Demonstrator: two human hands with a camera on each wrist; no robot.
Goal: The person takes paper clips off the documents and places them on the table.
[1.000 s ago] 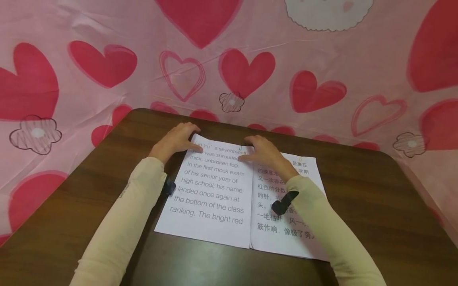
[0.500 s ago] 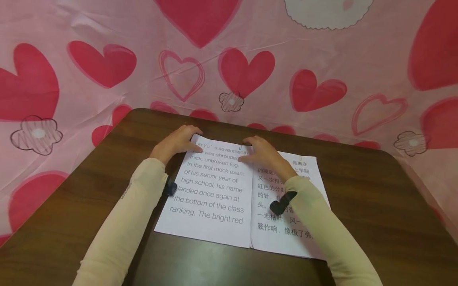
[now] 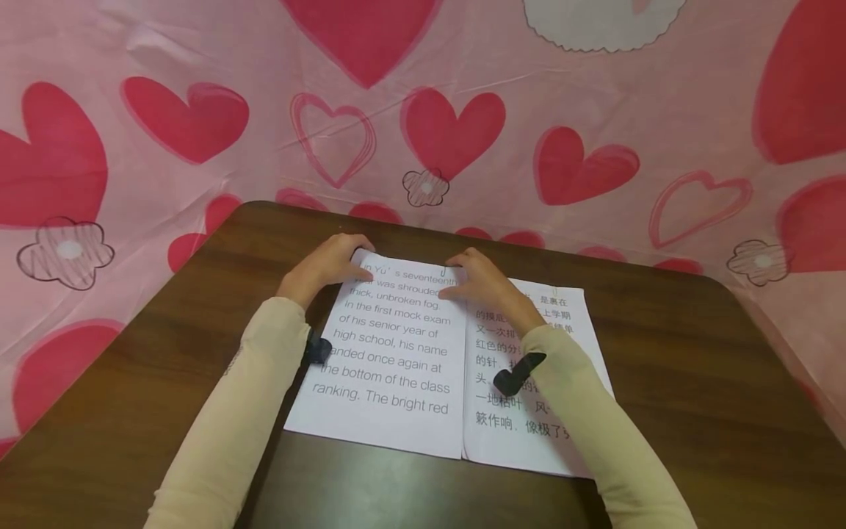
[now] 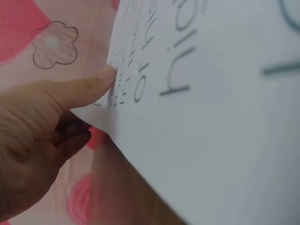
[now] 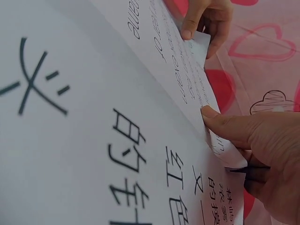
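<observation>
A white page with large English print (image 3: 390, 353) lies on the table, its right side meeting a page of Chinese print (image 3: 492, 448). At the English page's top left corner my left hand (image 3: 327, 263) pinches the paper; in the left wrist view its thumb (image 4: 96, 84) presses the printed face while the other fingers are behind. My right hand (image 3: 489, 286) pinches that page near its top right corner, thumb (image 5: 225, 123) on the print and fingers behind the sheet. A small paper clip (image 3: 443, 271) sits at the top edge beside the right fingertips.
The dark wooden table (image 3: 687, 382) has rounded far corners. Behind it hangs a pink sheet with red hearts (image 3: 452, 132). A second, yellowish clip (image 3: 554, 292) shows on the Chinese page's top edge. Black straps with cameras (image 3: 518, 373) sit at both wrists.
Both hands keep hold of the English page's top corners. The right forearm has shifted slightly left, showing more Chinese text on its right; the left hand has dipped a little.
</observation>
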